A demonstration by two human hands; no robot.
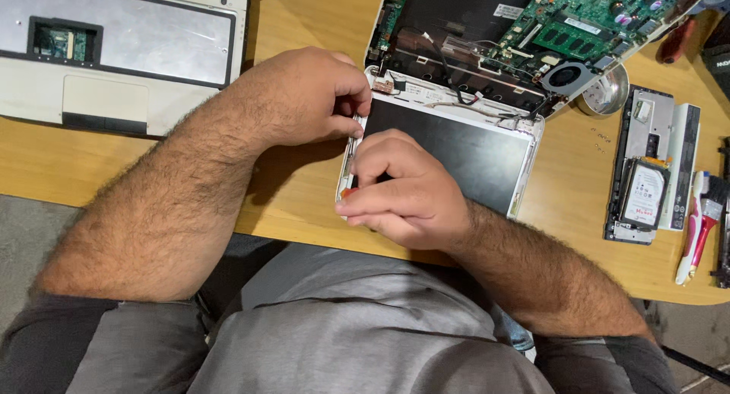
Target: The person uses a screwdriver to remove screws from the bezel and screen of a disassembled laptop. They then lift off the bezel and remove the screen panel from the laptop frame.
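Left hand (304,97): fingers together, pinching screen frame (351,147) at 9 o'clock edge.
Right hand (403,192): clamped on orange tool (348,192), at the frame's 7 o'clock corner.
Motherboard (593,21): 1 o'clock.

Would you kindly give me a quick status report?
Left hand pinching screen frame corner. Right hand on its left edge, orange-tipped tool in grip. Nothing in the way.

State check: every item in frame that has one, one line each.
laptop base: opened up, circuit board exposed
screen panel: dark, white frame, wires loose along top edge
left hand: pinching the panel's left edge
right hand: closed on a small orange-tipped tool
keyboard cover: detached, lying apart
hard drive: removed, on the table
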